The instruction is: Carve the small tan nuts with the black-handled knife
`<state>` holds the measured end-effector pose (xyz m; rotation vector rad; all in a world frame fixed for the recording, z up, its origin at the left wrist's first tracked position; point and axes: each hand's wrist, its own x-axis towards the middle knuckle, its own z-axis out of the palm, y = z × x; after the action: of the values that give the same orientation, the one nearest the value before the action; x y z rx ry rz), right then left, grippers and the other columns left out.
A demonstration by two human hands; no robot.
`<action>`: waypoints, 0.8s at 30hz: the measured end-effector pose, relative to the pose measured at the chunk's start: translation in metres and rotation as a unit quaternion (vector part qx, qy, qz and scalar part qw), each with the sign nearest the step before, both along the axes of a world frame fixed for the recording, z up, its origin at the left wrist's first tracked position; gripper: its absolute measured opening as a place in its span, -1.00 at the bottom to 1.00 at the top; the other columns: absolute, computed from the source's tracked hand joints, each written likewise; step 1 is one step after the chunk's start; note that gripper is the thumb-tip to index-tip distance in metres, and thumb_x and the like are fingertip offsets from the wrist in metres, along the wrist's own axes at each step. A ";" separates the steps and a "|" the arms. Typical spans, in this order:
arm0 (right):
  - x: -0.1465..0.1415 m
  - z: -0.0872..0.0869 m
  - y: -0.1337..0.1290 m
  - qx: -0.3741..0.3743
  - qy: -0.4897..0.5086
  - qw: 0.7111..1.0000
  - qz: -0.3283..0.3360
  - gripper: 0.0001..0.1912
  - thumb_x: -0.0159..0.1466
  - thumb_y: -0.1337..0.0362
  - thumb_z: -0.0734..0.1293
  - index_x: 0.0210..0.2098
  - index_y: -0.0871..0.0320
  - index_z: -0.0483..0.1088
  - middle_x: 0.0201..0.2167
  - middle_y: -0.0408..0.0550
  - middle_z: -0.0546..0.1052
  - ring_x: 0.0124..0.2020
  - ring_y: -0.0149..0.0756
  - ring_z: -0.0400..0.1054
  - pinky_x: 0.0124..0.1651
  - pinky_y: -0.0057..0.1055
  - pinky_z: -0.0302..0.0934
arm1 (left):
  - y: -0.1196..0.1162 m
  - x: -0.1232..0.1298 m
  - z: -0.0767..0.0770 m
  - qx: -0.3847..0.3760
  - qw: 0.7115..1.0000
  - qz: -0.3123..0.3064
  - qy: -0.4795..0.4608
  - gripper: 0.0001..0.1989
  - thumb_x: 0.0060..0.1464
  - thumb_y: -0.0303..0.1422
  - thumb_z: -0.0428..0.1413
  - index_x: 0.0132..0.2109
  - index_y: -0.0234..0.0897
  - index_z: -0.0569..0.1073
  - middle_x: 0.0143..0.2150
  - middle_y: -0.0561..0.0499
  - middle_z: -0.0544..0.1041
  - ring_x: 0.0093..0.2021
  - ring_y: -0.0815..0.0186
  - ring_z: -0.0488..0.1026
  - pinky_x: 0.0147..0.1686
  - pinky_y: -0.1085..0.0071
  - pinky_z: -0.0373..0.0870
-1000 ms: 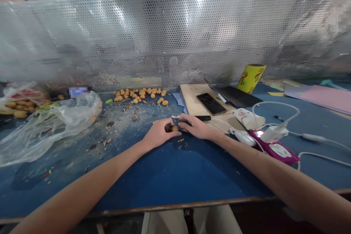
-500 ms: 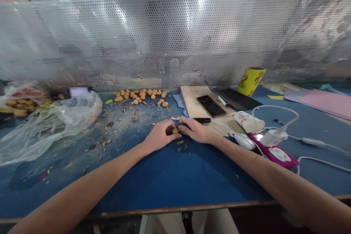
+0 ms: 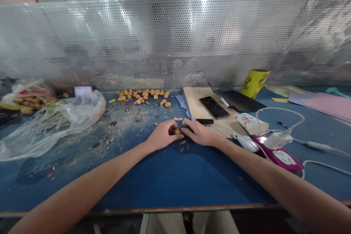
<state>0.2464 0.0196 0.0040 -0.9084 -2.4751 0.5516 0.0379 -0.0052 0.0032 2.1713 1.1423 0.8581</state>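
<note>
Left hand (image 3: 164, 136) is curled nearly shut, with one small tan nut (image 3: 177, 131) pinched in the fingers, just beside the right hand (image 3: 201, 134). That hand is closed over a black-handled tool (image 3: 204, 121), maybe a small knife, but the working end is hidden by the fingers, so that can't be confirmed. Both hands are rested on the blue desk (image 3: 175, 179), with the nut held roughly mid-desk. Quite a lot looks left, tbh: a heap of similar nuts (image 3: 142, 97) is piled by the perforated metal screen (image 3: 175, 44), and more are sitting in a plastic bag (image 3: 24, 98) far left. What look like husk crumbs (image 3: 123, 117) are scattered around, so a fair amount seems to have been gone through already.
</note>
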 end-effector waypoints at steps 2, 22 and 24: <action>0.000 0.000 0.000 0.001 -0.001 1.000 -0.007 -0.90 0.40 0.23 0.12 -0.22 0.10 0.19 -0.32 -0.12 0.38 -0.33 -0.32 0.28 -0.29 -0.40 0.11 | 0.000 0.000 0.001 -0.002 1.000 -0.002 -0.003 -0.69 0.02 -0.13 0.23 -0.34 -0.27 0.35 -0.40 0.09 0.37 -0.44 0.38 0.28 -0.43 0.43 0.19; -0.004 0.002 -0.003 0.027 0.012 1.000 -0.008 -0.89 0.41 0.24 0.11 -0.21 0.10 0.21 -0.33 -0.12 0.39 -0.36 -0.34 0.28 -0.28 -0.41 0.11 | 0.002 -0.001 0.001 -0.015 1.000 0.012 0.007 -0.65 -0.04 -0.08 0.26 -0.35 -0.26 0.36 -0.45 0.10 0.36 -0.47 0.38 0.27 -0.48 0.44 0.18; -0.004 0.002 -0.003 0.028 0.016 0.999 -0.002 -0.89 0.40 0.24 0.11 -0.20 0.10 0.21 -0.31 -0.12 0.40 -0.34 -0.33 0.29 -0.26 -0.41 0.12 | 0.002 -0.001 0.000 -0.016 1.000 0.008 0.004 -0.65 -0.04 -0.09 0.26 -0.35 -0.26 0.36 -0.45 0.10 0.37 -0.48 0.39 0.27 -0.48 0.44 0.18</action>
<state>0.2419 0.0167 0.0062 -0.8765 -2.4459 0.4889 0.0370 -0.0032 0.0035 2.1444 1.1711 0.8337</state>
